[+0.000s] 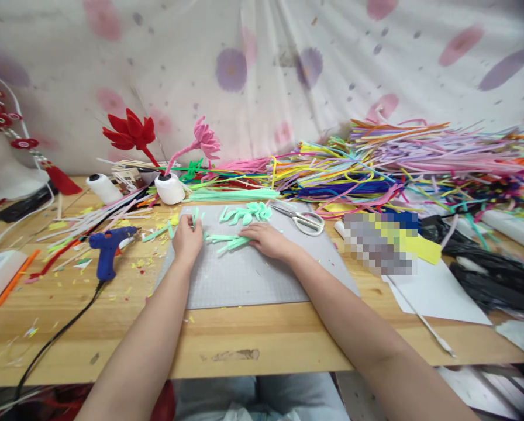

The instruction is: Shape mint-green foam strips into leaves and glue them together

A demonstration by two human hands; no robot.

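Observation:
My left hand [188, 238] is closed around short mint-green pipe cleaner pieces [196, 216], whose ends poke up above the fingers. My right hand [268, 240] lies palm down with fingers stretched out, touching a loose bunch of cut mint-green pipe cleaner pieces [229, 242] on the grey cutting mat [248, 286]. Just behind it, also on the mat, are curled mint-green leaf shapes [251, 213]. Scissors [303, 220] with pale handles rest at the mat's upper right, beyond my right hand.
Left of the mat stands a blue glue gun [108, 248] with a black cord, among colourful scraps. A white pot [169, 189] holds a red flower [130, 131] and a pink flower [204, 138]. Pipe cleaner heaps [402, 158] line the back. White paper [441, 292] and black plastic [494, 275] lie right.

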